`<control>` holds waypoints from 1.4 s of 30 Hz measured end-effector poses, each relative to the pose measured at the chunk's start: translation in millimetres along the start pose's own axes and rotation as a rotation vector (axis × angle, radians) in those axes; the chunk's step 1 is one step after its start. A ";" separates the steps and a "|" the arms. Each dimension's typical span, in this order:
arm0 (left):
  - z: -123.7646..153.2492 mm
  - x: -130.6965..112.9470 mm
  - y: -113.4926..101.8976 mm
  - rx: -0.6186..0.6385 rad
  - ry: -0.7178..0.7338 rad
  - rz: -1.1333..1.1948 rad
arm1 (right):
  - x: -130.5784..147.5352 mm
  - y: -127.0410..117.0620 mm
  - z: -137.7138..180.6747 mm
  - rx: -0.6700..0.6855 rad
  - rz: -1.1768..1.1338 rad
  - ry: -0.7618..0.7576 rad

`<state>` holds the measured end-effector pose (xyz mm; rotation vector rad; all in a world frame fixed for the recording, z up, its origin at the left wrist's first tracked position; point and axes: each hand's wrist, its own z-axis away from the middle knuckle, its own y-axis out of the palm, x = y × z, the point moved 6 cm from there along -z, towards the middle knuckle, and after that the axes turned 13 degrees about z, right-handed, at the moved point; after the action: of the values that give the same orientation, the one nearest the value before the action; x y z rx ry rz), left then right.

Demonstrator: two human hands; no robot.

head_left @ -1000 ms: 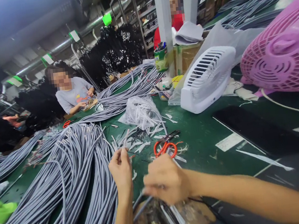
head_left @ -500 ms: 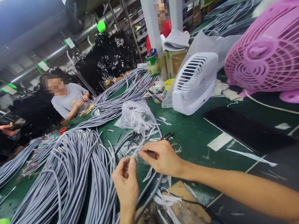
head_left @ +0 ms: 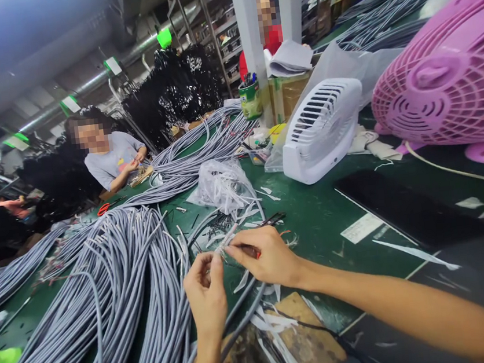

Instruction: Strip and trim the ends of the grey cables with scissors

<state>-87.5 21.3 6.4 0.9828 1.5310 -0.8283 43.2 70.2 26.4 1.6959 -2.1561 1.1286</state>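
My left hand point(head_left: 207, 296) is closed in a pinch at the frayed, stripped end of a grey cable point(head_left: 229, 234). Facing it, my right hand point(head_left: 272, 256) pinches the same end, so the fingertips of both hands nearly meet. A dark tool with a bit of red point(head_left: 257, 254) shows within the right hand's curl; its kind is hard to make out. Dark pointed blades point(head_left: 274, 218) appear just beyond the right knuckles. Fine wires between the fingertips are partly hidden. Beneath the hands lie a stained brown board point(head_left: 306, 337) and white strips point(head_left: 279, 320).
Bundled grey cables point(head_left: 117, 277) cover the left of the green table point(head_left: 311, 214). Ahead sits a clear bag of white strips point(head_left: 223, 186). To the right are a white fan point(head_left: 324, 131), a pink fan point(head_left: 440, 77) and a black flat panel point(head_left: 406, 206). A co-worker point(head_left: 114, 155) sits opposite.
The view has shifted slightly, so the table things sit a little to the right. Both hands keep their pinch on the cable end, with hardly any visible movement.
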 end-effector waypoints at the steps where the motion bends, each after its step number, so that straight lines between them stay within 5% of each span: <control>1: -0.4 -0.2 0.0 0.008 -0.003 0.001 | 0.3 0.0 -0.1 0.002 -0.007 -0.001; 22: -2.4 -4.7 2.2 0.066 0.015 -0.088 | -6.3 8.5 0.6 0.082 -0.116 0.097; 38: -5.8 1.5 -1.6 0.023 -0.032 -0.046 | 1.6 2.9 2.2 -0.021 -0.007 -0.043; 42: -5.1 -4.7 0.0 0.020 0.045 -0.081 | -6.3 11.6 0.7 0.069 -0.109 0.074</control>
<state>-89.2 25.1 11.9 0.9648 1.6122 -0.8859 35.2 75.3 17.2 1.7477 -1.9780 1.2283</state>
